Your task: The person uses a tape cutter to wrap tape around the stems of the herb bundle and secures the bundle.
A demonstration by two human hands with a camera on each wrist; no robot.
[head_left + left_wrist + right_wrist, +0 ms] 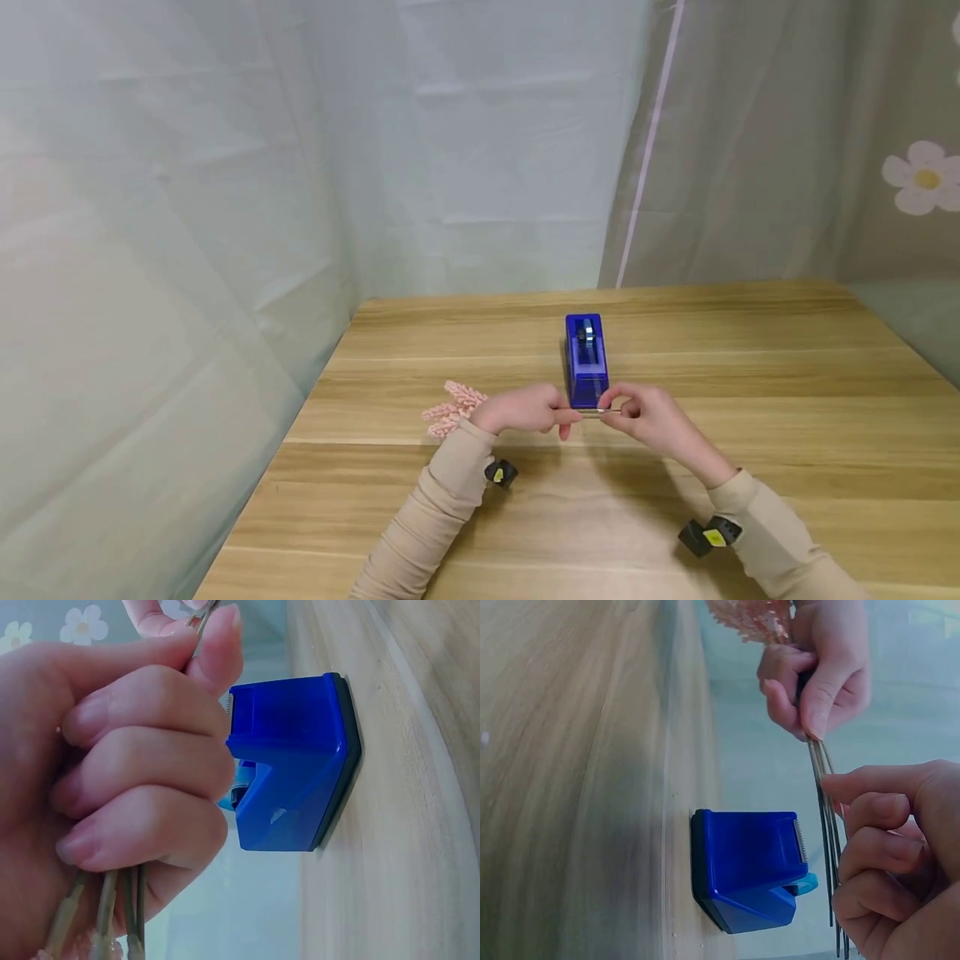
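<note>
A blue tape dispenser (pixel 586 360) stands on the wooden table (pixel 750 392), its cutter end facing me. Just in front of it both hands hold a bunch of thin green stems (pixel 823 796) with pink flower heads (pixel 452 408) sticking out to the left. My left hand (pixel 527 410) grips the stems in a fist, thumb on top (pixel 217 645). My right hand (pixel 645 414) pinches the stems' free ends between thumb and curled fingers (pixel 877 817). The dispenser (pixel 292 769) sits a short way beyond the hands, its serrated blade (pixel 801 836) near the stems.
Pale green cloth hangs behind and to the left of the table. A curtain with a white flower print (pixel 922 177) hangs at the right. The table's left edge runs diagonally near my left sleeve (pixel 427 517).
</note>
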